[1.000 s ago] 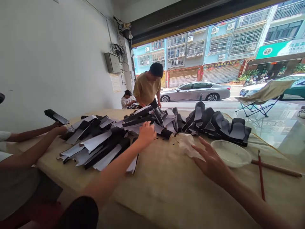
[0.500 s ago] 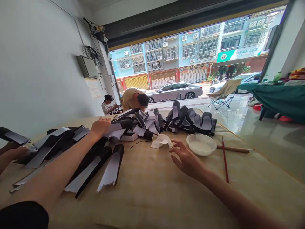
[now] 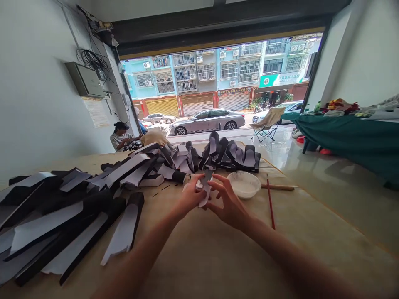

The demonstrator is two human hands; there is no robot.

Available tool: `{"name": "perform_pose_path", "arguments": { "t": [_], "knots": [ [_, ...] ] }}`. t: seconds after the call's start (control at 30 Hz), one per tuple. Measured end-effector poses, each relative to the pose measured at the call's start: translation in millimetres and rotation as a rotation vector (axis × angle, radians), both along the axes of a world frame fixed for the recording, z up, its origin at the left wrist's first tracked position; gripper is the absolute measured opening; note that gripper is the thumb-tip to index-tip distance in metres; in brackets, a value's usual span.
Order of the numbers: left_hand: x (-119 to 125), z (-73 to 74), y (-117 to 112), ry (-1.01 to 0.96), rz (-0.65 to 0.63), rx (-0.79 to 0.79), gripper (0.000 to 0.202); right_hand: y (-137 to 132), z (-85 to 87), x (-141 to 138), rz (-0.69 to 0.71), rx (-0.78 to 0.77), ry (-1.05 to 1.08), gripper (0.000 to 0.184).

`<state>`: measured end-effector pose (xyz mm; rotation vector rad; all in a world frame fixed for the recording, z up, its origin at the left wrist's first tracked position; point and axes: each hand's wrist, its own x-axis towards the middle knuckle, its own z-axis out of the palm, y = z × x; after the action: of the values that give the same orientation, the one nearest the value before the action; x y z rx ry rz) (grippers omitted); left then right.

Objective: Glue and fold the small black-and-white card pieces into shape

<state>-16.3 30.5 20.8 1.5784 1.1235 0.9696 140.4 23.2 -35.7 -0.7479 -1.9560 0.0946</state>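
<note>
Many black-and-white paper strips [image 3: 62,220] in a heap along the left edge of the table [image 3: 311,232]. Next, the left hand [image 3: 190,196], fingers narrow, pinching a small strip [image 3: 204,192] near the table's middle. Then the right hand [image 3: 229,203], fingers narrow on that strip. Just past it, a white bowl [image 3: 244,185] and a red brush [image 3: 270,203].

We can make out Chinese characters on a green shopfront sign [image 3: 282,79] across the street, up and to the right of the silver sedan [image 3: 207,120], but they are too small for us to read. A round white logo sits at the sign's left end. A dark signboard [image 3: 233,91] behind the sedan carries yellow characters, also blurred. A paper notice [image 3: 96,112] on the wall, well left of the sedan, shows only unreadably tiny print.
</note>
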Motion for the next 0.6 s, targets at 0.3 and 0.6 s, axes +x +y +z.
{"name": "perform_pose_path", "arguments": {
  "t": [0.3, 0.6],
  "knots": [
    [-10, -30.5, -5, -0.047, -0.039, -0.070, 0.040, -10, 14.8, 3, 0.104, -0.039, -0.172, 0.072],
    [-9, -39.0, -3, -0.179, -0.105, 0.082, 0.021, -3, 9.2, 7, -0.025, -0.152, 0.069, 0.041]
  ]
}}
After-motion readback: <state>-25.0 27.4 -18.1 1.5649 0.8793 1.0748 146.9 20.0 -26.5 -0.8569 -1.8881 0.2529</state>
